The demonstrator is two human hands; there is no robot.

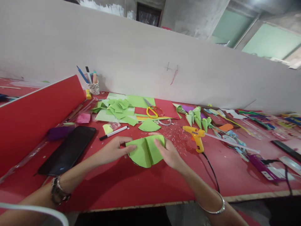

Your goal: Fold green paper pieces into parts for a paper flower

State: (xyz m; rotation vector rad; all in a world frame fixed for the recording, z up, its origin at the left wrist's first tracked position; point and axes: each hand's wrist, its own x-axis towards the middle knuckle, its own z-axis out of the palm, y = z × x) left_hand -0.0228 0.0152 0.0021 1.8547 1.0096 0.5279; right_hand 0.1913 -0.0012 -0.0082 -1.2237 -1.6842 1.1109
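Between my two hands is a piece of green paper with a rounded lower edge and a crease down its middle. My left hand pinches its left side, thumb on top. At the right side, my right hand grips it the same way, with its fingers hidden behind the paper. Just beyond lies a green fan-shaped paper piece. A white marker with a black cap rests near my left hand. To the right of my right hand lies a yellow glue gun with a clear glue stick in it.
Yellow-handled scissors lie on coloured sheets behind a pile of green paper squares. Several rolled green cones sit right of them. A black phone lies left, beside a red panel. A pen cup stands behind.
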